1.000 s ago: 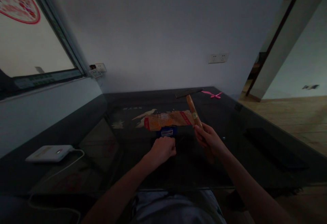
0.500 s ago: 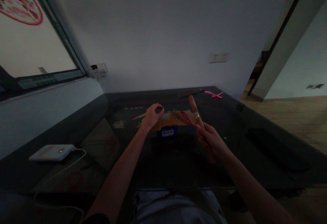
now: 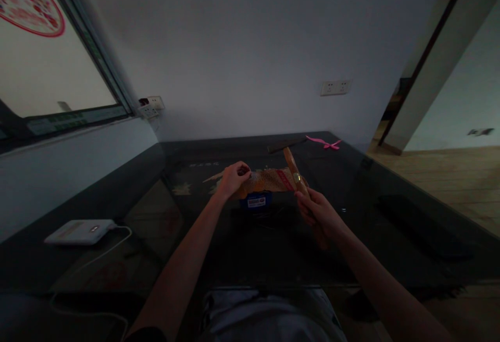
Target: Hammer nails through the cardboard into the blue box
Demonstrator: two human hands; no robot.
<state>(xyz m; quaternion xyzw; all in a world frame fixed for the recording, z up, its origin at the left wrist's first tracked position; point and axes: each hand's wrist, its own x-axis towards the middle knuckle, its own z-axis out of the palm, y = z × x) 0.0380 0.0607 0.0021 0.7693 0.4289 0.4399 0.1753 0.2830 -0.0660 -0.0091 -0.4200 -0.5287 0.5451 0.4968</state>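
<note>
My left hand rests over the left part of a torn, brown patterned board, its thumb and forefinger pinched together. Whatever lies in that pinch is too small to make out. Under the board's front edge is a blue box with a white label. My right hand grips what looks like a hammer by its wooden handle, tilted upward at the board's right end. Its thin dark head appears above the board, apart from it.
A pink ribbon lies at the back right of the dark, glossy table. To the left is a white power bank with a cable. A long black object lies at the right. The wall stands behind.
My right hand and the hammer have shifted slightly left, uncovering more of the pink ribbon. My left hand's fingers have turned a little over the board, which stays in place.
</note>
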